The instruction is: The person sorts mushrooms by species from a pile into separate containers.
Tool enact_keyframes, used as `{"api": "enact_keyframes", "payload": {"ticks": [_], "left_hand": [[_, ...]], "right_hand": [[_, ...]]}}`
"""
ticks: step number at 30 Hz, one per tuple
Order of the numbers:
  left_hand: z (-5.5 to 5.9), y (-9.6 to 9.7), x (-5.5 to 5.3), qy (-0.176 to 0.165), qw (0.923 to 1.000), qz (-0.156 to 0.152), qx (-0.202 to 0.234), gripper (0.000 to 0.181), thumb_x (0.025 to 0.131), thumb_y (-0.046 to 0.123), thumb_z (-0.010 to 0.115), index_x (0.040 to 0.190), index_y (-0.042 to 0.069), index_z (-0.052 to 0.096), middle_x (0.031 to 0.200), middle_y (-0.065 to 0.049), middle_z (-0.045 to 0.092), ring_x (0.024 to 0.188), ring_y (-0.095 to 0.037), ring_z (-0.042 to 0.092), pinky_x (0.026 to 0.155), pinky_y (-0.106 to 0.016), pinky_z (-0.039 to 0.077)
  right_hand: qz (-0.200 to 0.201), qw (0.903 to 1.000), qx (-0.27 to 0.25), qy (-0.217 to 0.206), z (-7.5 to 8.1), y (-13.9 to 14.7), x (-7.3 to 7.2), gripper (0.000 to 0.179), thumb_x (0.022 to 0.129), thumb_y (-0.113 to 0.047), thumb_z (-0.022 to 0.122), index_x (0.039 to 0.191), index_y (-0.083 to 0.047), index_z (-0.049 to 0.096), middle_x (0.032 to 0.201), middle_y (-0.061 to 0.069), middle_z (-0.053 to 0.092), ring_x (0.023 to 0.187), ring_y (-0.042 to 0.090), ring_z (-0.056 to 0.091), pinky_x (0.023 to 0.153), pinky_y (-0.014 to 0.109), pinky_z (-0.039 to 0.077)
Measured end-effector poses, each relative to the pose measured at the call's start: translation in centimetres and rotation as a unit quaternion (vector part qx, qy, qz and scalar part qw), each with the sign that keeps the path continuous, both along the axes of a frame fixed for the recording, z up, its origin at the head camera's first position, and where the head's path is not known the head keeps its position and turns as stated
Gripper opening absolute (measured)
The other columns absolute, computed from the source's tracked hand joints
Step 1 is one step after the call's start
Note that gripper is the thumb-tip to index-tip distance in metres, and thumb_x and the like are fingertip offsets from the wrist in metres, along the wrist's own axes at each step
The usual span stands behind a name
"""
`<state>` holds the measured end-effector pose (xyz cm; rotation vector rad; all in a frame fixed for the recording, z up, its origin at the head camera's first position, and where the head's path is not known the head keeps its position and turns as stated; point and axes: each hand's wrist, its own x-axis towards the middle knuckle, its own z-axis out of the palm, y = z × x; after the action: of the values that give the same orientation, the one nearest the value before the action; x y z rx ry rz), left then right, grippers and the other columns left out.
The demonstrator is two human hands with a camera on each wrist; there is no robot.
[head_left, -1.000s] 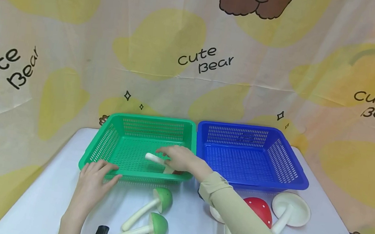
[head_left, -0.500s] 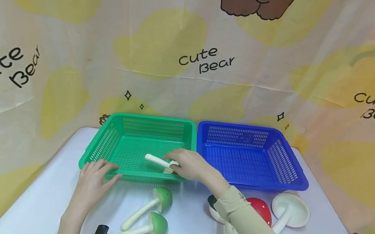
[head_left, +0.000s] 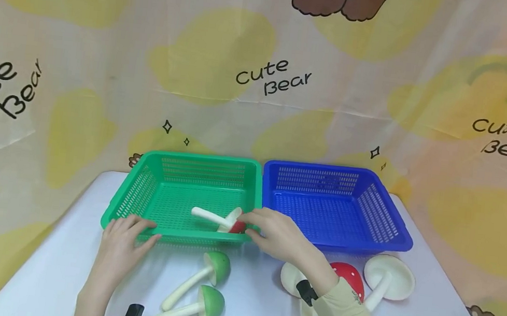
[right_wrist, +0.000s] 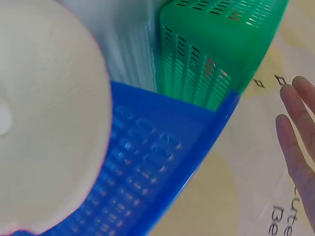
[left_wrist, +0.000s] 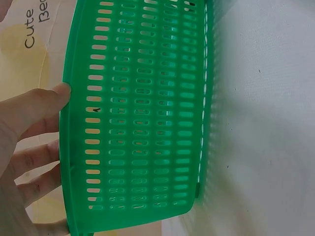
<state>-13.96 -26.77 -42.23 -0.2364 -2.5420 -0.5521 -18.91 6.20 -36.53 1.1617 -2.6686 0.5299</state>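
Note:
My left hand (head_left: 120,244) holds the front rim of a green basket (head_left: 179,234) near its left corner. In the left wrist view the thumb (left_wrist: 61,93) lies on the rim's outside while other fingers pass behind it. Inside the basket, at the front right, a toy mushroom (head_left: 209,216) with a white stem and red cap lies across another one with a pale underside. My right hand (head_left: 280,234) is over the basket's front right corner, fingers extended and apart beside the red cap. The right wrist view shows these fingers (right_wrist: 295,132) straight, holding nothing.
A blue basket (head_left: 333,245) stands right against the green one. Two green-capped mushrooms (head_left: 212,307) lie in front. At the right are a red-capped mushroom (head_left: 347,279) and two with pale undersides (head_left: 392,275), partly behind the right forearm. A printed cloth (head_left: 227,61) hangs behind.
My right hand has let go of the red-capped mushroom and drawn back to the right, leaving it in the green basket. The left hand stays at the rim.

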Motion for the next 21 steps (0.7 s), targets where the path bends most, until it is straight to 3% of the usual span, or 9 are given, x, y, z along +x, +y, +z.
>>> {"api": "enact_keyframes", "payload": {"ticks": [8,21], "left_hand": [[0.1,0.1,-0.1,0.000,1.0000,0.001,0.005,0.025,0.075,0.016,0.081,0.097,0.009,0.070,0.092,-0.008,0.064,0.097,-0.036,0.055,0.101,-0.068,0.029],[0.1,0.1,0.0,-0.002,1.0000,0.001,0.002,0.025,0.075,0.016,0.081,0.097,0.009,0.070,0.093,-0.009,0.064,0.096,-0.036,0.054,0.099,-0.064,0.031]], "right_hand": [[-0.031,0.9988,-0.033,-0.015,-0.3,2.1,1.7,0.028,0.091,-0.016,0.063,0.119,-0.018,0.067,0.105,-0.002,0.070,0.094,0.012,0.064,0.071,0.024,0.053],[-0.068,0.9956,-0.062,0.016,-1.5,4.5,3.4,0.026,0.088,-0.016,0.069,0.113,-0.021,0.070,0.104,-0.005,0.070,0.098,0.012,0.065,0.079,0.030,0.057]]}}
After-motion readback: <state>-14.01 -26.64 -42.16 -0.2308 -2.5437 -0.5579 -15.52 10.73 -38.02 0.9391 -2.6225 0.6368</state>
